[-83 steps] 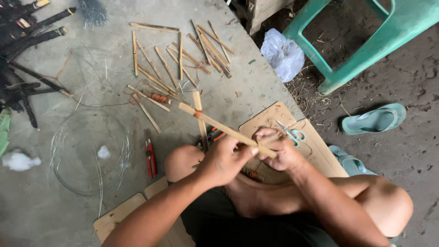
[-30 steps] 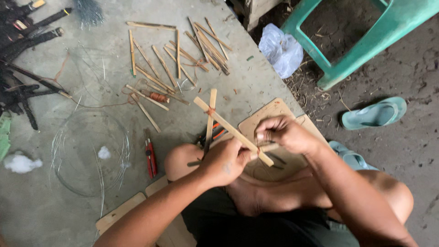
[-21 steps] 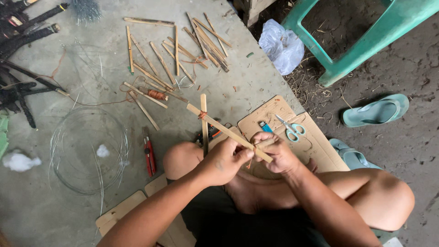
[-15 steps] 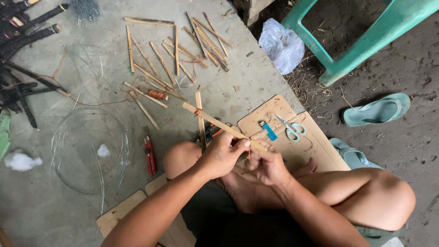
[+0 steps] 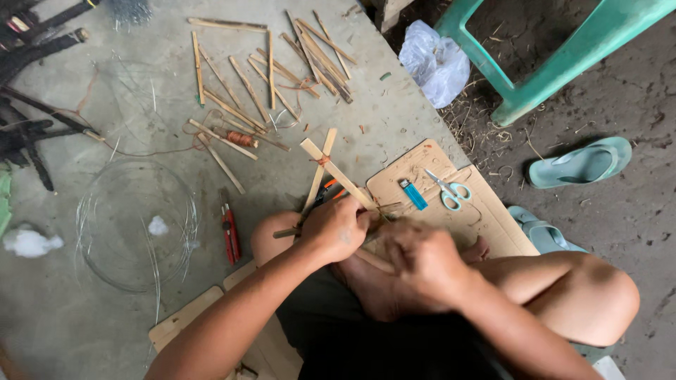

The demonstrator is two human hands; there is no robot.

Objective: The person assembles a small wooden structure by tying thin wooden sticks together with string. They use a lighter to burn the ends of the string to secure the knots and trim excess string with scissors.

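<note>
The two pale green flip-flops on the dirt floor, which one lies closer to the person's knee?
The pale green flip-flop partly tucked beside the cardboard sheet, just above the bent knee. The other flip-flop lies apart, farther out near the green plastic chair.

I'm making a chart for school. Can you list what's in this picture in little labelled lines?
Left hand: left hand grips the crossed bamboo sticks
Right hand: right hand works at the sticks' lower end
Binding: orange thread at the crossing
On cardboard: blue lighter, scissors
On floor: loose sticks, wire coil, red pliers
Nearby: green chair, sandal
</note>
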